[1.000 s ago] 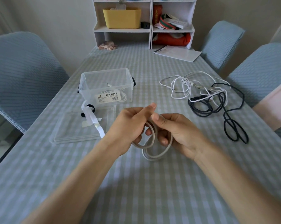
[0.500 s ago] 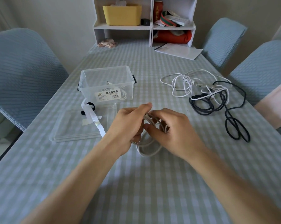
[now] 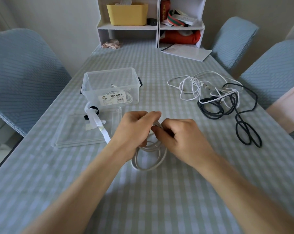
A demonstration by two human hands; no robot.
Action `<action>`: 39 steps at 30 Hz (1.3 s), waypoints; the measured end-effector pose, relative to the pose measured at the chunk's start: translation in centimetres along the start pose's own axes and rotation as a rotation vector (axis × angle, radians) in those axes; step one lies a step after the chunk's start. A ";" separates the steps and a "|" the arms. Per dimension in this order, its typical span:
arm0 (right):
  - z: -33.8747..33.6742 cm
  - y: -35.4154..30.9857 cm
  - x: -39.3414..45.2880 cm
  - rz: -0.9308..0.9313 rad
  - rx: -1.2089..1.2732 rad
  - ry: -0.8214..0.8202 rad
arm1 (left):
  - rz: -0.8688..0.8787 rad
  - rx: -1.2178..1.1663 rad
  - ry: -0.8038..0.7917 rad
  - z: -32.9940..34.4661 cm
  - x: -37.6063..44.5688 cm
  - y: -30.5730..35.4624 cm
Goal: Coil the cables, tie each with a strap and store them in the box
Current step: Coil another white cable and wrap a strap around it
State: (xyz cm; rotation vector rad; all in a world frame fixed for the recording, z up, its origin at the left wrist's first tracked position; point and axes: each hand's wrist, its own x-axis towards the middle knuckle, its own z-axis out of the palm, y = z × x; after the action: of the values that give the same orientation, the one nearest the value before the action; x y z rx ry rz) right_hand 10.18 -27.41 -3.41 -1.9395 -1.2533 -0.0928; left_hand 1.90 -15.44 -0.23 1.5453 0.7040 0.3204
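Both hands meet above the checked tablecloth [image 3: 159,200]: the left hand [image 3: 132,130] and right hand [image 3: 181,141] pinch the top of a coiled white cable [image 3: 148,157], whose loops hang toward the person (long axis running near to far). The clear storage box [image 3: 92,81] stands behind, left.

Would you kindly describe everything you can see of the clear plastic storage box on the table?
The clear rectangular plastic storage box stands upright and open on the checked tablecloth, left of centre, beyond both hands and touched by neither. It has dark latches at its ends and a white printed label on its near wall. A coiled white cable already lies inside. Its clear flat lid lies on the cloth just in front, carrying white and black straps.
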 end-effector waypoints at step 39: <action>-1.8 -2.1 0.8 0.437 0.473 -0.234 | -0.051 -0.029 -0.175 -0.6 -0.2 0.4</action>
State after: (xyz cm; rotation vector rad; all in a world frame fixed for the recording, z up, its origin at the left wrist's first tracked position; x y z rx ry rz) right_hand 9.54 -27.63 -0.61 -1.7830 -0.8619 0.6139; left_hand 1.53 -15.08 0.30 1.5043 0.5976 0.1540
